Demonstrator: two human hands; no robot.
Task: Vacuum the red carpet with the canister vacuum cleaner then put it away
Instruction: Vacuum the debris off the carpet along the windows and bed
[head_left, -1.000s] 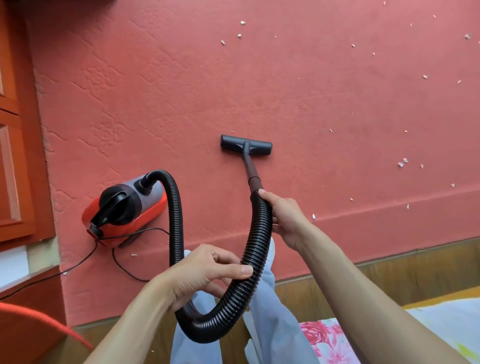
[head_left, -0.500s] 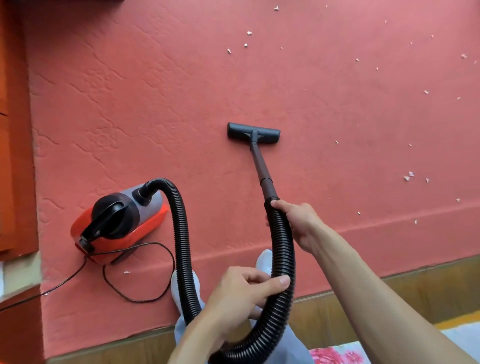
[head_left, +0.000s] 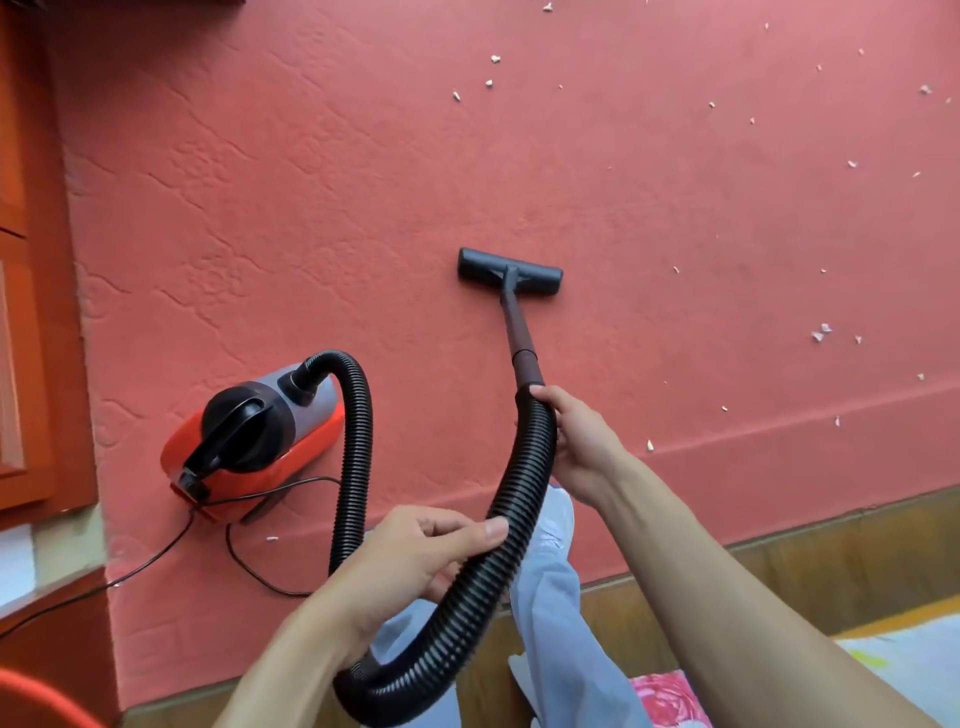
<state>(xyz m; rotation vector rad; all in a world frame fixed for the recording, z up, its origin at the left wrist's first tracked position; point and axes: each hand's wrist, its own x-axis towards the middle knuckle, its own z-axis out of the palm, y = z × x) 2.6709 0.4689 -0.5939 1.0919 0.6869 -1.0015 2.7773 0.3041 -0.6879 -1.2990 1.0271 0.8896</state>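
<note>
Right grip (head_left: 577, 441) clenches corrugated hose (head_left: 467, 597) top, left grip (head_left: 415, 558) pinches it lower (floor nozzle (head_left: 509, 271) ahead on red carpet (head_left: 311, 208)).

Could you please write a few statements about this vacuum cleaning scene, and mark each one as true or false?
1. The right hand grips the black hose just below the wand. True.
2. The floor nozzle rests on bare wood. False: it lies on the red carpet.
3. White scraps lie on the carpet to the right of the nozzle. True.
4. The canister stands to the right of the nozzle. False: it stands to the left.
5. The left hand holds nothing. False: it holds the hose lower down.
</note>
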